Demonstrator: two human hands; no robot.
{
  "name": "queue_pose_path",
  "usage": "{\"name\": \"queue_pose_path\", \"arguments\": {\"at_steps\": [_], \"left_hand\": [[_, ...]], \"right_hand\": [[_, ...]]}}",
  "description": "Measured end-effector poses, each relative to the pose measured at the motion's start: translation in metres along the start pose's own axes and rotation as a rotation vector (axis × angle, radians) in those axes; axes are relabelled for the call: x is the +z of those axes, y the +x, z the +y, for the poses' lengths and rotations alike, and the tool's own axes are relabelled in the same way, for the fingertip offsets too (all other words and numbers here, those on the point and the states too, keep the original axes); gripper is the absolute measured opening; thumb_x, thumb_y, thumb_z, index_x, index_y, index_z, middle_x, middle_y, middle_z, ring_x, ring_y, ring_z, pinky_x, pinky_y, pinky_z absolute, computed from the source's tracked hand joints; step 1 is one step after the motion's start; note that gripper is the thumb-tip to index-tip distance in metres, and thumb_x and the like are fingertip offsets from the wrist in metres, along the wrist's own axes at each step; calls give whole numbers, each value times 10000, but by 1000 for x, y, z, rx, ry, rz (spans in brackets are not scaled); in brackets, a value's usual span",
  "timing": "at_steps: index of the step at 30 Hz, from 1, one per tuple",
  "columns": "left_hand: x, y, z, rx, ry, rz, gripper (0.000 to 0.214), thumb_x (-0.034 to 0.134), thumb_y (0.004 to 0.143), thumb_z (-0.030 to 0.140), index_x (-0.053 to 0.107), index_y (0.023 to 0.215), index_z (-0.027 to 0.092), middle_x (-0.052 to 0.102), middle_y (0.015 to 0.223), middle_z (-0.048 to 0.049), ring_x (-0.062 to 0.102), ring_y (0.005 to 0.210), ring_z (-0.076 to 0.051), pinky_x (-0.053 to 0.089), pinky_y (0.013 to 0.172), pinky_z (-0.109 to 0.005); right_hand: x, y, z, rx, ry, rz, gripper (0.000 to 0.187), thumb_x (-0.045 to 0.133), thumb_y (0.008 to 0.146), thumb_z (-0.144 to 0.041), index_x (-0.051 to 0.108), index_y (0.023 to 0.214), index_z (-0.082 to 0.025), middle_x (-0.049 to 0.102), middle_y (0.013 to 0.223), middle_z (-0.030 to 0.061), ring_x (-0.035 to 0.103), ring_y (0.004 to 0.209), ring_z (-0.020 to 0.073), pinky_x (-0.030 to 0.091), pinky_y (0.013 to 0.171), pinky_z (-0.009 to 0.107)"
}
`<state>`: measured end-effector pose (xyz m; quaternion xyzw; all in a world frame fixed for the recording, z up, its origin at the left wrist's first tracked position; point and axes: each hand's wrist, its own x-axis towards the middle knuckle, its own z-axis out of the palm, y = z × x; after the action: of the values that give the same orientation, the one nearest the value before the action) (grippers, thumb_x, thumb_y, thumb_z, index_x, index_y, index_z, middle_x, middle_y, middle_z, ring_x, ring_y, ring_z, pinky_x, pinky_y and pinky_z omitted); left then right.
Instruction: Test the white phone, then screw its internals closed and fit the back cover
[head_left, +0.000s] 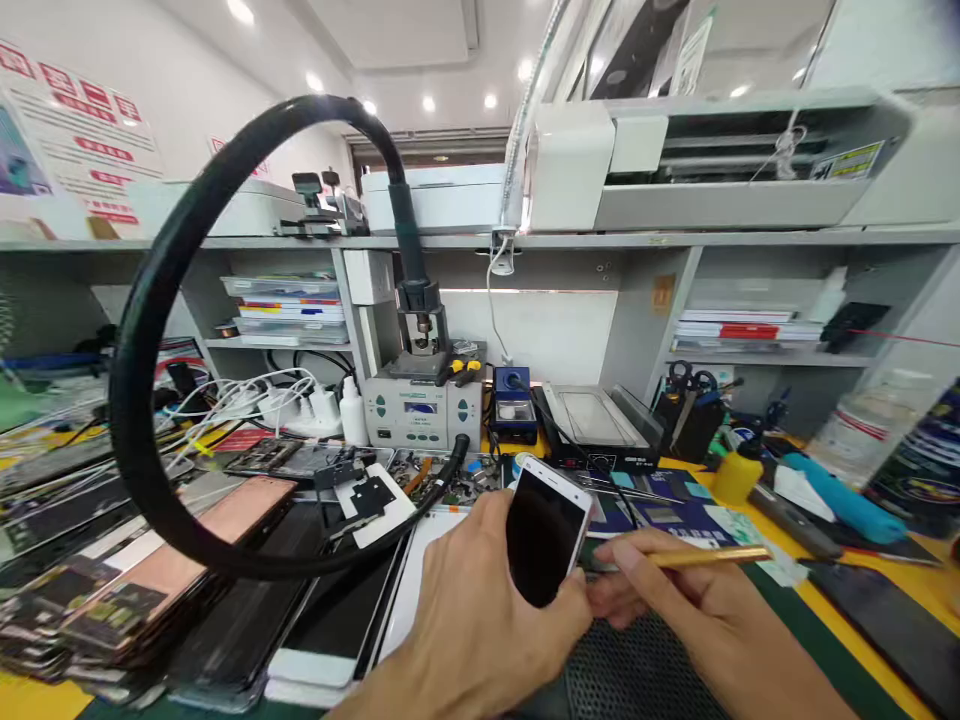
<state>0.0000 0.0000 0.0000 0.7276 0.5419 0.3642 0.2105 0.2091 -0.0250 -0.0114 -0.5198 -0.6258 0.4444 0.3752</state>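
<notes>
Phone (546,535) in the left hand (480,590), gold tool (709,557) in the right hand (694,605).
The left hand is half closed around the phone, thumb near its lower right corner, other fingers mostly hidden behind; the right hand pinches the tool between thumb and fingers, just right of the left thumb; the tool's tip is hard to make out, and whether it touches the phone cannot be told; both forearms are cut off below; a hose (139,300) loops left of the left hand; a mat (630,670) lies partly covered beneath the right.
</notes>
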Motion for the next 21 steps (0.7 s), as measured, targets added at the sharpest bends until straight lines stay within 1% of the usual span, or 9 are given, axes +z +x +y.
{"name": "queue_pose_path", "arguments": {"at_steps": [4, 8, 11, 13, 15, 18, 21], "left_hand": [[-4, 1, 9, 2, 11, -7, 328, 622, 738, 395, 556, 1019, 241, 662, 933, -51, 629, 828, -283, 440, 726, -426], [-2, -1, 11, 22, 65, -28, 417, 612, 724, 391, 535, 1095, 216, 647, 982, -91, 628, 868, -314, 435, 748, -440], [3, -2, 7, 43, 117, -40, 508, 606, 752, 442, 501, 1180, 191, 634, 1039, -127, 628, 915, -346, 426, 752, -443], [5, -2, 5, 60, 138, -45, 540, 601, 767, 486, 492, 1203, 185, 630, 1054, -138, 632, 908, -352, 416, 737, -433], [6, -2, 4, 70, 166, -46, 511, 589, 781, 519, 507, 1161, 187, 633, 1021, -134, 635, 875, -349, 401, 706, -419], [7, -3, 4, 71, 199, -52, 426, 584, 787, 513, 521, 1066, 197, 631, 956, -112, 638, 828, -336, 387, 663, -400], [8, -3, 3, 91, 200, -33, 465, 595, 784, 503, 512, 1123, 196, 634, 987, -110, 647, 835, -330, 411, 674, -407]], "right_hand": [[7, 9, -7, -39, 1, -3, 361, 515, 968, -553, 675, 1021, -233, 762, 913, 47, 716, 874, 215, 574, 832, 324], [10, 7, -13, -73, 65, -38, 294, 555, 971, -488, 697, 998, -233, 749, 923, 29, 711, 863, 199, 569, 814, 312], [11, 6, -16, -81, 72, -31, 295, 570, 966, -480, 706, 917, -223, 747, 868, 17, 705, 830, 182, 559, 789, 286], [11, 7, -17, -65, 61, -9, 309, 587, 956, -480, 701, 843, -216, 744, 806, 9, 703, 796, 171, 550, 770, 266], [12, 8, -17, -51, 66, 3, 309, 607, 945, -477, 697, 809, -214, 741, 764, 2, 701, 765, 162, 546, 747, 252], [13, 8, -16, -53, 98, -6, 297, 632, 931, -463, 700, 789, -211, 742, 757, 0, 701, 746, 156, 548, 732, 242], [14, 8, -14, -53, 127, -13, 305, 633, 930, -462, 707, 783, -205, 742, 753, 3, 707, 744, 153, 557, 729, 237]]}}
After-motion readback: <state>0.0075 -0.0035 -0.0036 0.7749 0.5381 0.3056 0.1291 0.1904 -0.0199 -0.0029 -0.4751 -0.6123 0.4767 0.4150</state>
